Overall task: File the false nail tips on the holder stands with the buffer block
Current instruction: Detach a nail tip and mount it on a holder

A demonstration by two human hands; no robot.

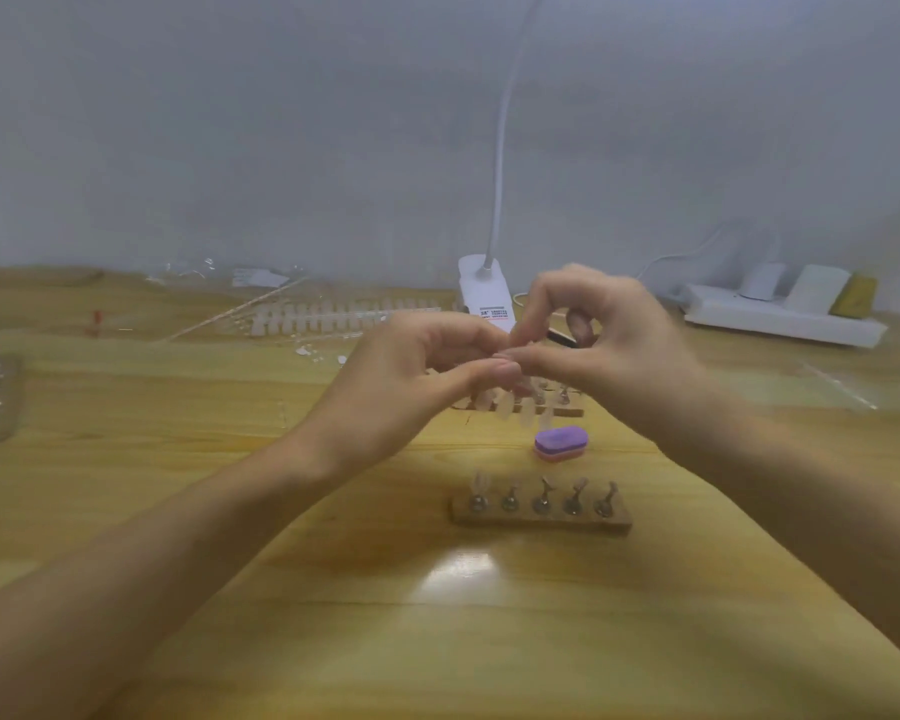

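Purple buffer block lies unheld on the bench, so filing seems hardly begun. Left hand and right hand meet at the fingertips; whether they grip anything I cannot tell.

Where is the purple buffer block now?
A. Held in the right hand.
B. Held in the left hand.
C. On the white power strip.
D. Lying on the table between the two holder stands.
D: the buffer block lies on the table between the near holder stand and the far holder stand, untouched by the left hand or the right hand.
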